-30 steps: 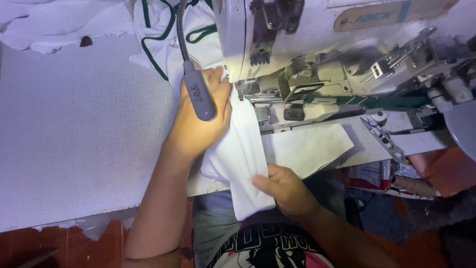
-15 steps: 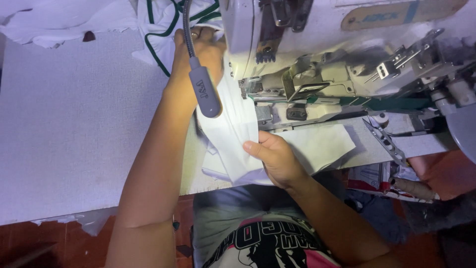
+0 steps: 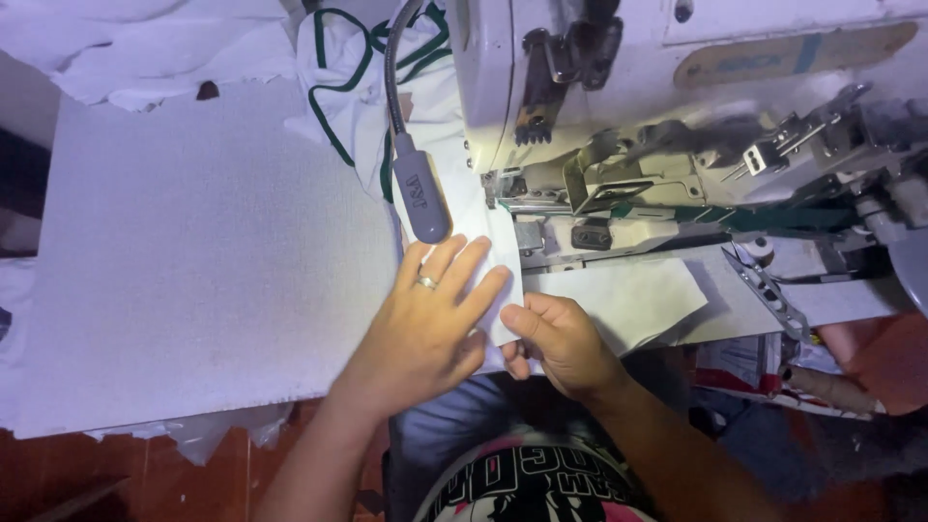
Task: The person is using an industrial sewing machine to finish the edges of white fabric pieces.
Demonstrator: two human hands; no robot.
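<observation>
A pale grey sewing table (image 3: 193, 290) filled the left half of the view, its felt-like top worn and speckled. At 1 o'clock stood a white industrial sewing machine (image 3: 599, 87), brightly lit around its metal parts, while the edges of the scene fell into shadow. A grey gooseneck lamp (image 3: 418, 193) curved down from 12 o'clock. White cloth with dark green trim (image 3: 338, 87) lay heaped at 11 o'clock, and more white cloth (image 3: 145, 48) beyond it. A reddish-brown floor (image 3: 116, 474) showed at 7 o'clock, under the table's front edge.
</observation>
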